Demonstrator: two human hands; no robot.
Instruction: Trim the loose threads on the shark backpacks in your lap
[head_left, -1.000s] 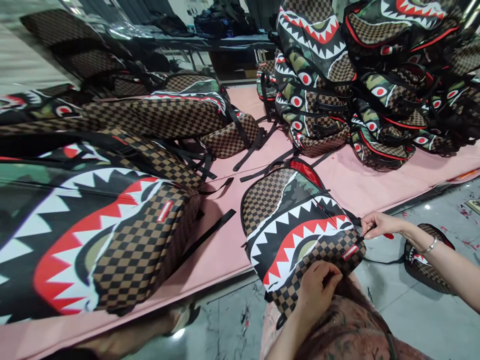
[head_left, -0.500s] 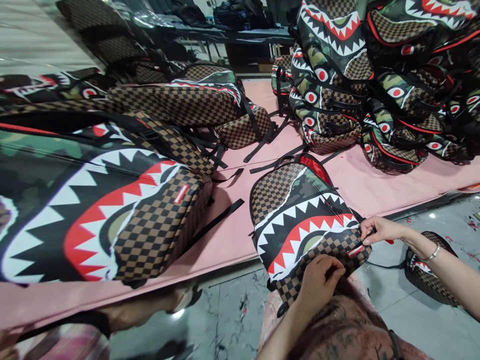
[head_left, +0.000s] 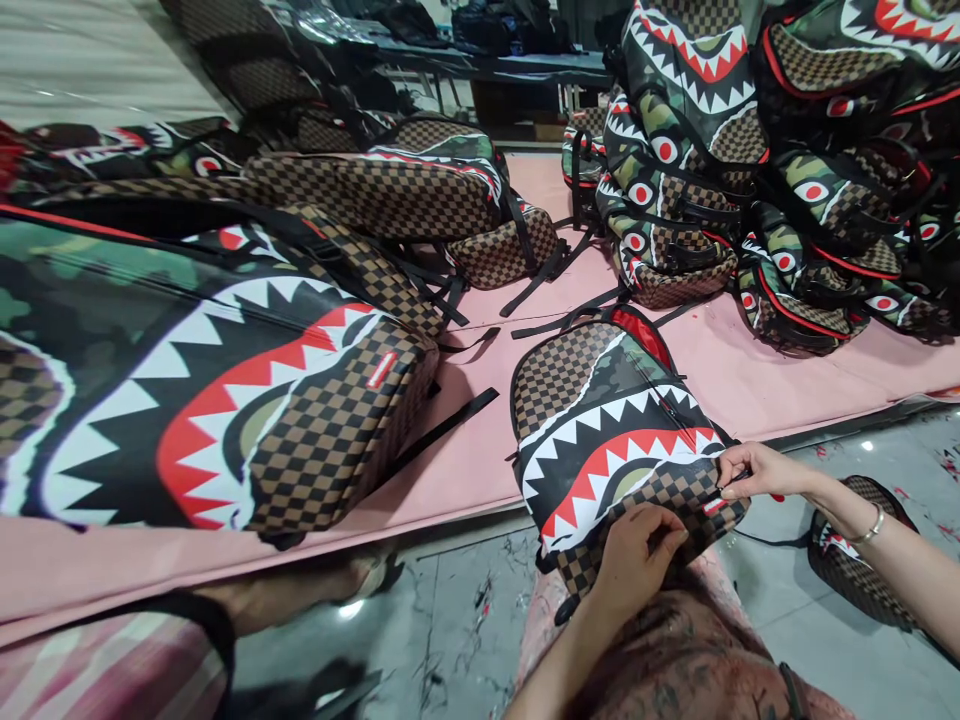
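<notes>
Pink sheeting (head_left: 465,460) bears our backpack (head_left: 615,430), left of our right hand (head_left: 739,472), which pinches its right edge; our left hand (head_left: 643,545) curls, grip unclear.

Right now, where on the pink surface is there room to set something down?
Bare pink surface shows between the large left backpack and the handled backpack, and right of the latter, before the stacked backpacks. Crowded: those stacks, and the far-left backpacks.

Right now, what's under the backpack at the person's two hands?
The upper end of the backpack lies over the pink tabletop, its lower end above the person's patterned clothing. Its underside, and where it touches either, is covered.
</notes>
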